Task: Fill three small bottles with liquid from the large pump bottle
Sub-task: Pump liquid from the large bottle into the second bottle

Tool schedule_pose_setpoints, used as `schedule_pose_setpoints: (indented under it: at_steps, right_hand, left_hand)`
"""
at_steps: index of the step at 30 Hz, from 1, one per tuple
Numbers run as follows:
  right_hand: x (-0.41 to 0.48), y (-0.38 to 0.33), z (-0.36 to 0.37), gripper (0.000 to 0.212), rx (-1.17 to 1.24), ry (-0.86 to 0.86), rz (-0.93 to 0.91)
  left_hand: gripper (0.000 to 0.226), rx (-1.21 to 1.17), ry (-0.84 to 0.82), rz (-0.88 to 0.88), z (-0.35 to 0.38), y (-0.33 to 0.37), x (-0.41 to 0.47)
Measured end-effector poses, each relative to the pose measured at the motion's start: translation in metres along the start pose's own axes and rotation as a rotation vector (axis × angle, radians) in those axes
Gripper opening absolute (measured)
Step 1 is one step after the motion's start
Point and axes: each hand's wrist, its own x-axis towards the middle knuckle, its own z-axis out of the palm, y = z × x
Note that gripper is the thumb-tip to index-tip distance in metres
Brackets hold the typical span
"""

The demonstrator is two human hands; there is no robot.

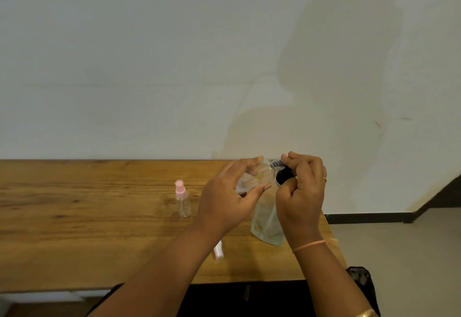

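A wooden table (74, 216) with a strong brown grain runs across the lower half of the view, its far edge against a pale wall (149, 67). A small clear bottle with a pink spray top (183, 204), called the pink-topped bottle from here on, stands upright on the wood.

To the right of the pink-topped bottle and raised above the tabletop, the left hand (229, 196) curls its fingers and thumb round a clear bottle (252, 179) that is tilted, with its threaded neck pointing away from the pink-topped bottle. Further right, the right hand (303, 191) pinches a black cap (284, 176) at that neck. Whether the cap is on the thread or just off it is too blurred to tell.

Below both hands, to the right of the pink-topped bottle, a larger clear container (265, 224) stands on the table. Where it meets the tilted bottle is unclear, so I cannot tell if they are separate. Nearer the person than the pink-topped bottle, a small white object (219, 251) lies on the wood, partly hidden by the left forearm.

Well to the right of the pink-topped bottle, the wall carries a person's soft shadow (336, 67) and some yellowish staining. A dark skirting board (369, 218) runs along its foot above a pale floor (399, 254) beyond the table's right end.
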Motion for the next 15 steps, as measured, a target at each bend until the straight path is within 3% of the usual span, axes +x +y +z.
schedule_pose_setpoints:
  at_steps: [15]
  right_hand:
    - [0.001, -0.004, 0.001, 0.04, 0.023, 0.044, 0.003]
  left_hand:
    - [0.052, 0.013, 0.059, 0.045, 0.0, 0.003, 0.001]
